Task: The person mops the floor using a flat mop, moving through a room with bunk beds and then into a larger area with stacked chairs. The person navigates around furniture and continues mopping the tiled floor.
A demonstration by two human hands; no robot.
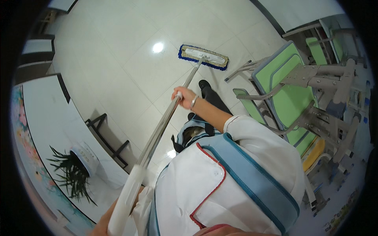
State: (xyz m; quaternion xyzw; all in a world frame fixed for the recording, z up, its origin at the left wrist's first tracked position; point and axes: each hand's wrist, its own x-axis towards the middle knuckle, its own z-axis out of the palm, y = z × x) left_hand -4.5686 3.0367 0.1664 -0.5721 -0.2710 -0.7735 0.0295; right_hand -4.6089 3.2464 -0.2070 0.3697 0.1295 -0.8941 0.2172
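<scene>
A flat dust mop with a long metal handle [161,128] runs slantwise before me. My right hand [184,97], with a silver bangle at its wrist, is closed around the handle near a white collar. Lower left, my left hand [103,219] wraps the handle's white grip [125,197]; the grip hides part of the fingers. The mop head [203,57], beige with a blue fringe and a white plate, lies flat on the tiled floor [130,79] ahead of my black shoe [204,84].
Green-panelled desks or chairs with metal frames [295,82] are stacked on the right, one leg [237,70] reaching near the mop head. At left stands a white table [50,118] with black legs [109,141], bearing a potted plant [73,174]. A light blue strap [251,180] crosses my chest.
</scene>
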